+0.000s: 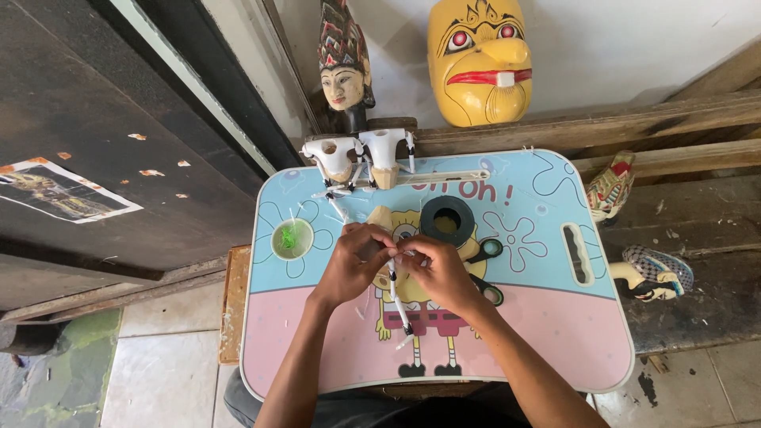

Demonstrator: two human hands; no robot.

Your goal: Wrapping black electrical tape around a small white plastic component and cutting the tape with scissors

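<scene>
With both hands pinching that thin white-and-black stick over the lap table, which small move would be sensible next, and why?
Probably keep the left hand still as an anchor and let the right hand make a small turn or pull at the stick. Both hands meet at its upper end, its lower part hangs free over the lap table, and what the fingertips pinch is hidden.

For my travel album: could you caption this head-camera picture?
Both hands, left hand and right hand, work a slim white stick over a cartoon-printed lap table, masks behind.
</scene>
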